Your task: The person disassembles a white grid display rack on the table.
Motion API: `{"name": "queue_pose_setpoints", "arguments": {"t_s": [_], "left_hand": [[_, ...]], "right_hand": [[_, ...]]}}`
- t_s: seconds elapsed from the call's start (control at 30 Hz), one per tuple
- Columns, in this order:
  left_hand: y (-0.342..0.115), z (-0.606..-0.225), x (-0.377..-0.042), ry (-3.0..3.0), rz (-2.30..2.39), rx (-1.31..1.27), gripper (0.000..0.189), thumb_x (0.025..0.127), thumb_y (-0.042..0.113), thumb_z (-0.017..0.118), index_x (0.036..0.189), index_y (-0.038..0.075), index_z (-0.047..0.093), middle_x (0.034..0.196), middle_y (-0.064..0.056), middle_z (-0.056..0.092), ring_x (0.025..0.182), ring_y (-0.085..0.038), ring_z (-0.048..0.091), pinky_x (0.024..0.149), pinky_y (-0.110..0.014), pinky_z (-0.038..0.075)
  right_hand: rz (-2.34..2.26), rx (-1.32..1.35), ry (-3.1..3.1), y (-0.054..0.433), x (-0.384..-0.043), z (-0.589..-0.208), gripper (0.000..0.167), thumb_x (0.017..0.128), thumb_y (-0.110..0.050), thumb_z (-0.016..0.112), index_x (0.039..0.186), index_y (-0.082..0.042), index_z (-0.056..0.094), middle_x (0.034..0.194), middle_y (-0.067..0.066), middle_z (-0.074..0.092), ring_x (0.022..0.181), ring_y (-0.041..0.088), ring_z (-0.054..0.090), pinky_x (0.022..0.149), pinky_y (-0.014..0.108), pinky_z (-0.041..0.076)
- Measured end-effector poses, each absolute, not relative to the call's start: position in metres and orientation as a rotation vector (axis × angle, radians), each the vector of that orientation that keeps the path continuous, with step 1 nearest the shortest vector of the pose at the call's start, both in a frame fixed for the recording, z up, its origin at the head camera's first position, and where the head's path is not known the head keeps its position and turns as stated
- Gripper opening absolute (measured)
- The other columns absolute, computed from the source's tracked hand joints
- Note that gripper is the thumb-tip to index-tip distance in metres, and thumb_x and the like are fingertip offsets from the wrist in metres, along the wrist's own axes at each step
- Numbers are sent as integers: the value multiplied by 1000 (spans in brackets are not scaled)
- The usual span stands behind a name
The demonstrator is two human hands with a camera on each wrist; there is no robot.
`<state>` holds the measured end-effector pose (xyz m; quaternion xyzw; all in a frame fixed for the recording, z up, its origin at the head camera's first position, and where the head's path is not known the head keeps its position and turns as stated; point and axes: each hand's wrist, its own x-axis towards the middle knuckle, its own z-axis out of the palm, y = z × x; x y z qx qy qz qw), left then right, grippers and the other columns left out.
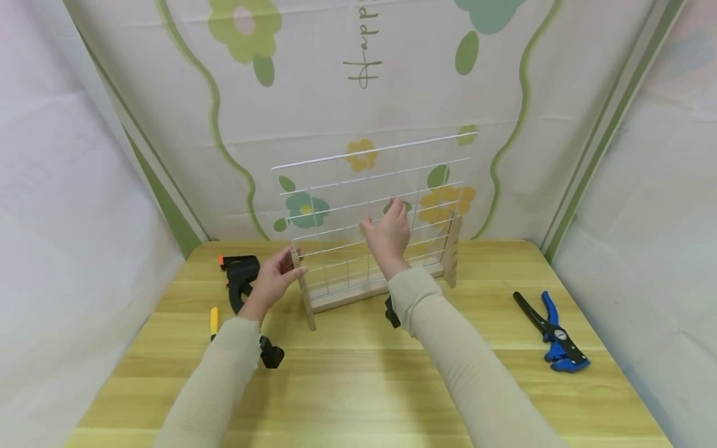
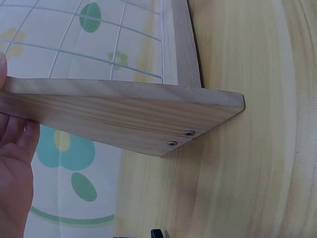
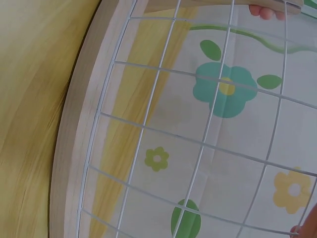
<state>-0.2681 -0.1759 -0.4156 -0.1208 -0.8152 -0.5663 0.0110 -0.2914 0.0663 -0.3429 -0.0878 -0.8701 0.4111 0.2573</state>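
A white wire grid panel point(image 1: 319, 161) stands upright in a wooden stand, its lower edge along the wooden base bar point(image 1: 350, 297). My left hand point(image 1: 271, 278) grips the upper part of the left wooden side board point(image 2: 114, 114), thumb on one side and fingers on the other. Two screw heads point(image 2: 188, 133) show low on that board's outer face. At the grid's middle, my right hand point(image 1: 389, 236) pinches a wire; only a little of this hand shows at the right wrist view's lower right edge. The right side board point(image 1: 451, 249) holds the far end.
A black clamp with orange tips point(image 1: 242, 270) lies left of the stand, near a yellow-handled tool point(image 1: 215, 320) partly behind the left sleeve. Blue-and-black wire strippers point(image 1: 560, 339) lie at the table's right. A flowered curtain point(image 1: 364, 106) hangs behind the table.
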Motion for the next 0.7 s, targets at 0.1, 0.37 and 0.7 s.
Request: {"name": "queue_pose_setpoints", "arguments": {"t_s": [0.1,0.37,0.7], "left_hand": [[-176,-417,-264,-2549,-1780,-368,53,87,16,65,136,11,46,129,-16,54,118,-27,51,96,-38,43],[-174,-416,-254,-2538,-1751,-398,52,87,20,66,134,10,47,130,-17,53,121,-29,49,100,-44,39],[-174,-417,-249,-2561,-1693,-390,46,86,18,67,129,11,51,125,-15,57,117,-28,53,96,-42,43]], "right_hand": [[1123,-227,-2365,67,-289,-344,57,77,-28,64,122,-2,40,108,11,49,81,24,50,68,34,45],[1108,-207,-2348,68,-287,-348,60,76,-28,64,125,-2,40,112,12,50,85,25,52,70,35,46],[1084,-160,-2304,68,-281,-352,63,78,-26,64,129,1,39,118,12,50,94,26,53,72,36,47]]}}
